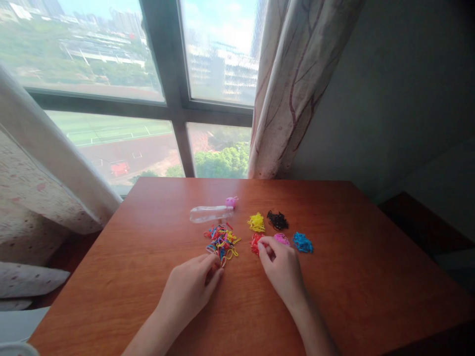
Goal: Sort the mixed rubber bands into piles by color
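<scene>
My left hand rests at the near edge of a mixed pile of small coloured rubber bands. Its thumb and fingertips close around a pale pink rubber band. Over the pile of red rubber bands is my right hand, thumb and index finger pinched together; whatever lies between them is too small to make out. Just behind that hand, partly covered by it, sits a pile of pink rubber bands. Blue rubber bands lie to its right.
Yellow rubber bands and black rubber bands form two piles farther back. A clear plastic bottle-like container lies on its side beside a pink piece. The wooden table ends at a window with curtains.
</scene>
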### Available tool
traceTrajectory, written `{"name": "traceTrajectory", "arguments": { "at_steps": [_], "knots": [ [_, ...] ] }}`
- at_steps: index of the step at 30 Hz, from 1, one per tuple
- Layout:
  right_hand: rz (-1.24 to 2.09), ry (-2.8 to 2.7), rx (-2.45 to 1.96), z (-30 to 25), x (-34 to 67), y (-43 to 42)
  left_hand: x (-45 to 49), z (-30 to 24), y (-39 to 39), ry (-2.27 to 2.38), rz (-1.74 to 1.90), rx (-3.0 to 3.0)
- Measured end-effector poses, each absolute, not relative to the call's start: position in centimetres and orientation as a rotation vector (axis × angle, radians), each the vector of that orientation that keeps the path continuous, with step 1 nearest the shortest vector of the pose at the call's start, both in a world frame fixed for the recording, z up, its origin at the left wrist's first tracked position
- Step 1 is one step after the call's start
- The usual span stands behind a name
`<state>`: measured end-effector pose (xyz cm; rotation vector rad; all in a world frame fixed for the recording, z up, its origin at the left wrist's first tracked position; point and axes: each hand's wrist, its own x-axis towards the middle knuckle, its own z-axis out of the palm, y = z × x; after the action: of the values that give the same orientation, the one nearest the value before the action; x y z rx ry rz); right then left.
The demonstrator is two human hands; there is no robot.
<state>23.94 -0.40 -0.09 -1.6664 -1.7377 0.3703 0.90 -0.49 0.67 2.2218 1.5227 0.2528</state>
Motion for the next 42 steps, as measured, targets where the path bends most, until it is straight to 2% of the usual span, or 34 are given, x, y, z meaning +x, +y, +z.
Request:
{"name": "traceTrajectory", "arguments": {
  "at_steps": [8,30,42],
  "knots": [
    [0.535,-1.789,-1.593,-2.5,20.8,-3.0,1.5,0.4,-0.6,1.554,0.245,2.227],
    [0.415,-1.947,-1.635,-1.9,20.4,-3.2,0.3,0.3,-0.3,1.535,0.424,2.186],
    [0.453,-1.941,-1.639,-1.8,20.5,-3.3,0.1,0.4,-0.1,1.539,0.465,2.176]
  ]
}}
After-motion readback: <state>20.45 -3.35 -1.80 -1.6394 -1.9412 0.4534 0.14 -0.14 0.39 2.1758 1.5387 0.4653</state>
